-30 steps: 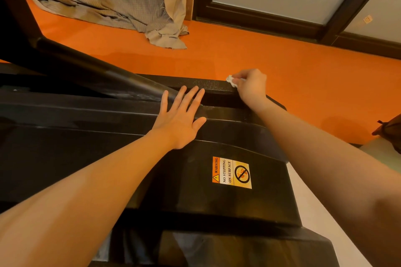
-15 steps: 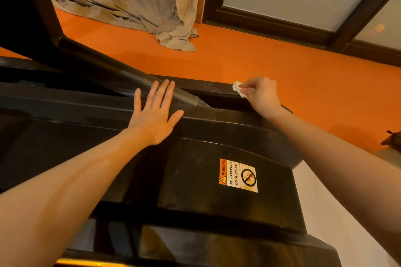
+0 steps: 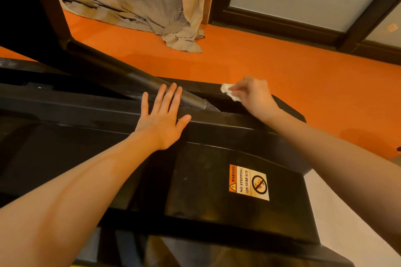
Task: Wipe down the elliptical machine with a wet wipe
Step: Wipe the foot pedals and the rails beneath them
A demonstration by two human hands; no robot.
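Both our hands are on the black elliptical machine (image 3: pixel 217 180), set apart from each other. Starting at the left, our left hand (image 3: pixel 161 118) lies flat, fingers straight and spread, palm on the housing and fingertips reaching up against the slanted black bar (image 3: pixel 152 84) that runs down from the upper left. It holds nothing and, we judge, only braces us.

Further right, across a dark gap in the housing, our right hand (image 3: pixel 256 97) pinches a crumpled white wet wipe (image 3: pixel 230 92) and presses it onto the far rail (image 3: pixel 199 85) of the machine, next to the orange floor (image 3: pixel 282 71). The wipe sticks out on the left side of this hand, toward our left hand.

That far rail runs left to right, so we judge the next stroke follows its length, either way. The right hand is the nearer one and already on it. A warning sticker (image 3: pixel 249 182) sits on the near cover, below both hands, seemingly not yet reached.
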